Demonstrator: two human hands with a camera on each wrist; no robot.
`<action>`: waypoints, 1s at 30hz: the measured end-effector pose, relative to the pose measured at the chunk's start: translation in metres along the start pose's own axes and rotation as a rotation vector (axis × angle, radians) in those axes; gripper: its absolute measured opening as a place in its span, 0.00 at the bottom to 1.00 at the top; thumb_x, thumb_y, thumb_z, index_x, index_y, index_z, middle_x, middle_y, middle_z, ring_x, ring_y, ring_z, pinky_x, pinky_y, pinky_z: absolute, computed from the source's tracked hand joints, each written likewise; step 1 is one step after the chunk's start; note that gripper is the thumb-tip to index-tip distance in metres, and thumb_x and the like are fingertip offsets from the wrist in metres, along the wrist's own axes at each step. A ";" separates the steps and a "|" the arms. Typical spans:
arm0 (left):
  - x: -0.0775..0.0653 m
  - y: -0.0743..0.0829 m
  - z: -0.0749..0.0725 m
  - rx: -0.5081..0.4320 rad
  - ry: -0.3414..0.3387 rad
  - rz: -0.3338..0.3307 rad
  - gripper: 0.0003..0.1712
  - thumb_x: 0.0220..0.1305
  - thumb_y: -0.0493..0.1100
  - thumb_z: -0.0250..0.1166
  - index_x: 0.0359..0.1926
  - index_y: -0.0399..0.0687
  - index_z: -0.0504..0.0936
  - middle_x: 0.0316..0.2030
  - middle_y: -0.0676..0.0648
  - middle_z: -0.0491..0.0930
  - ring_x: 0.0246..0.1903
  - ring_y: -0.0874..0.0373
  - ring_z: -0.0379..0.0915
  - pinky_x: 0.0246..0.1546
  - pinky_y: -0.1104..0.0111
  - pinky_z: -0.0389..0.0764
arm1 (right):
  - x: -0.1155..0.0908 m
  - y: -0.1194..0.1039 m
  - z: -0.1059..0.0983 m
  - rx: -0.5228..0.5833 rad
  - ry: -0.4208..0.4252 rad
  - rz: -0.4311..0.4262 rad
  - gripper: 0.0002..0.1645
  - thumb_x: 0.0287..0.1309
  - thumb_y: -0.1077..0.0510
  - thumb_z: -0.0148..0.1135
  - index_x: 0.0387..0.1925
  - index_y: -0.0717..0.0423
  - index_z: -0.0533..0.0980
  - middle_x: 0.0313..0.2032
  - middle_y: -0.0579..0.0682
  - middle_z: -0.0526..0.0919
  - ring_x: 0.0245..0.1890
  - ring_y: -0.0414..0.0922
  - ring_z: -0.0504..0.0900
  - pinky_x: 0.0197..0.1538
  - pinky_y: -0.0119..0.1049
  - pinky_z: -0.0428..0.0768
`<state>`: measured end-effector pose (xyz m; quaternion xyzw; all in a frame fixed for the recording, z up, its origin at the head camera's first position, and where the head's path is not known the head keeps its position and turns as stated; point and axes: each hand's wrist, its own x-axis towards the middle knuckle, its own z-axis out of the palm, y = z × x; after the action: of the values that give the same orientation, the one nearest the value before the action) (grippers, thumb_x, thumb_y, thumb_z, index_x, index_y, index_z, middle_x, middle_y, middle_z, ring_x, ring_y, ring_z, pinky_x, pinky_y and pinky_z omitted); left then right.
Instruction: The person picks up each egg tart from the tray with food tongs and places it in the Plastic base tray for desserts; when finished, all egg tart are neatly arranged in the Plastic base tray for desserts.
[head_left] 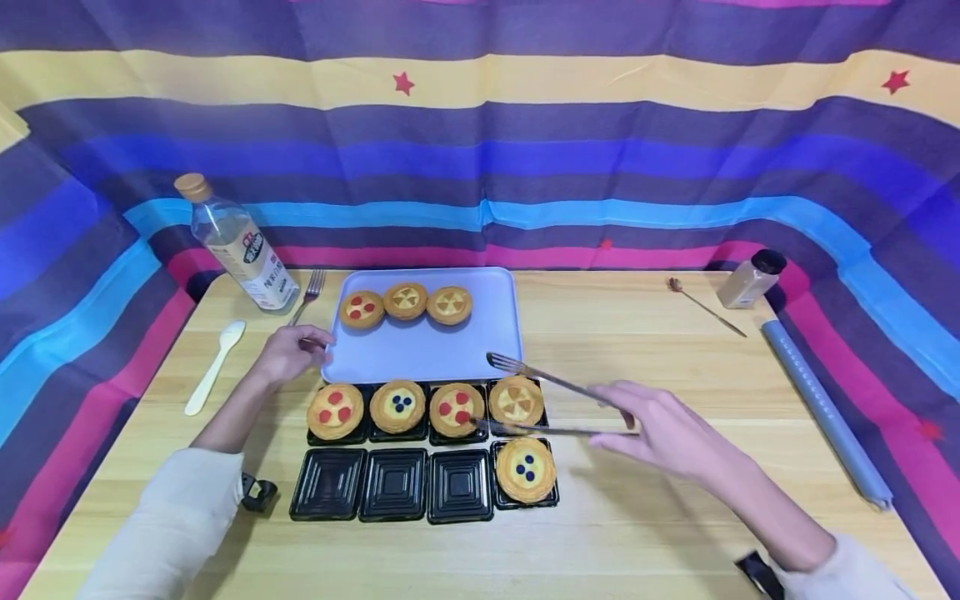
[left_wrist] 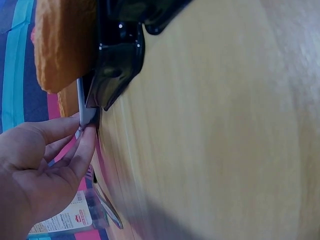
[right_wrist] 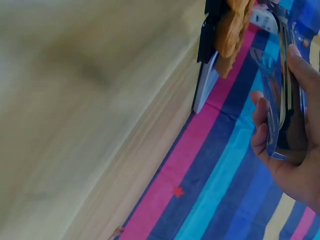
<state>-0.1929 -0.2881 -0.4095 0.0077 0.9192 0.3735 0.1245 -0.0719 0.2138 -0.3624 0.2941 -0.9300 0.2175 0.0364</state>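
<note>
My left hand [head_left: 291,354] pinches the left edge of a pale lavender tray [head_left: 420,358] between thumb and fingers, as the left wrist view shows [left_wrist: 50,162]. On the tray's far left sit a tart with red dots [head_left: 362,309] and two with wedge-shaped toppings [head_left: 449,306]. My right hand [head_left: 660,425] grips metal tongs [head_left: 562,383], their arms spread apart. One fork-like tip is over the tray's near right; the other overlaps a red-dotted tart [head_left: 454,408] in the front row. Nothing shows between the tips.
Black square trays hold a row of tarts and a blueberry-dotted tart [head_left: 526,471]; three bare black trays [head_left: 393,485] lie beside it. A bottle [head_left: 247,250], fork [head_left: 311,292] and white spoon [head_left: 215,367] are left; a jar [head_left: 750,279], thin spoon [head_left: 705,306] and grey roll [head_left: 825,412] right.
</note>
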 end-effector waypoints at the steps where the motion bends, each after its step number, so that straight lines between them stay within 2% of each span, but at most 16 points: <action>1: 0.000 -0.001 0.000 -0.002 0.001 -0.001 0.19 0.57 0.34 0.62 0.50 0.32 0.77 0.43 0.33 0.79 0.38 0.52 0.75 0.34 0.72 0.77 | 0.009 0.002 0.002 0.007 -0.008 0.005 0.37 0.47 0.44 0.70 0.55 0.60 0.75 0.33 0.44 0.81 0.21 0.29 0.64 0.22 0.23 0.68; 5: -0.001 -0.001 -0.001 -0.013 -0.005 0.001 0.19 0.57 0.34 0.63 0.50 0.31 0.77 0.41 0.34 0.80 0.36 0.55 0.74 0.32 0.72 0.77 | 0.042 0.005 0.011 0.037 -0.020 0.026 0.38 0.49 0.44 0.69 0.57 0.62 0.73 0.35 0.49 0.81 0.19 0.31 0.66 0.21 0.25 0.70; 8: -0.001 0.000 -0.001 -0.017 -0.009 -0.004 0.19 0.57 0.33 0.63 0.51 0.31 0.77 0.41 0.34 0.80 0.36 0.55 0.74 0.33 0.71 0.77 | 0.066 0.006 0.017 0.026 -0.002 0.032 0.38 0.50 0.44 0.69 0.57 0.62 0.73 0.40 0.55 0.83 0.21 0.37 0.73 0.24 0.29 0.77; 11: -0.001 0.001 -0.001 -0.017 -0.008 -0.006 0.19 0.57 0.33 0.62 0.51 0.31 0.77 0.41 0.34 0.79 0.37 0.53 0.74 0.32 0.71 0.77 | 0.090 0.007 0.023 -0.006 0.017 0.051 0.38 0.50 0.43 0.68 0.57 0.62 0.73 0.44 0.59 0.83 0.31 0.48 0.83 0.36 0.38 0.84; 13: -0.001 0.001 -0.001 -0.011 -0.004 -0.003 0.19 0.57 0.33 0.62 0.50 0.31 0.77 0.42 0.33 0.79 0.38 0.52 0.75 0.33 0.72 0.77 | 0.104 0.008 0.026 -0.029 0.023 0.072 0.37 0.51 0.43 0.68 0.57 0.61 0.73 0.46 0.60 0.83 0.39 0.52 0.84 0.44 0.44 0.83; 16: -0.002 0.001 -0.001 -0.001 0.001 0.002 0.19 0.57 0.33 0.62 0.50 0.31 0.77 0.42 0.33 0.79 0.39 0.51 0.75 0.33 0.72 0.77 | 0.121 0.008 0.030 -0.055 0.022 0.097 0.37 0.51 0.43 0.68 0.57 0.62 0.73 0.46 0.60 0.83 0.43 0.54 0.83 0.48 0.47 0.82; 23: -0.003 -0.001 -0.001 -0.003 0.004 0.004 0.18 0.57 0.33 0.62 0.49 0.31 0.78 0.41 0.33 0.80 0.37 0.53 0.75 0.32 0.72 0.76 | 0.143 0.009 0.041 -0.074 0.008 0.129 0.34 0.52 0.43 0.68 0.53 0.62 0.74 0.42 0.59 0.83 0.40 0.53 0.84 0.44 0.45 0.83; 30: -0.001 0.000 -0.002 -0.018 -0.005 -0.004 0.18 0.57 0.33 0.62 0.50 0.31 0.77 0.41 0.33 0.79 0.37 0.53 0.75 0.32 0.72 0.77 | 0.146 0.011 0.048 -0.075 0.005 0.147 0.33 0.52 0.44 0.67 0.53 0.62 0.75 0.43 0.58 0.84 0.42 0.53 0.83 0.45 0.44 0.82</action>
<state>-0.1919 -0.2896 -0.4083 0.0057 0.9155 0.3815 0.1276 -0.1960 0.1240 -0.3819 0.2227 -0.9565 0.1855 0.0337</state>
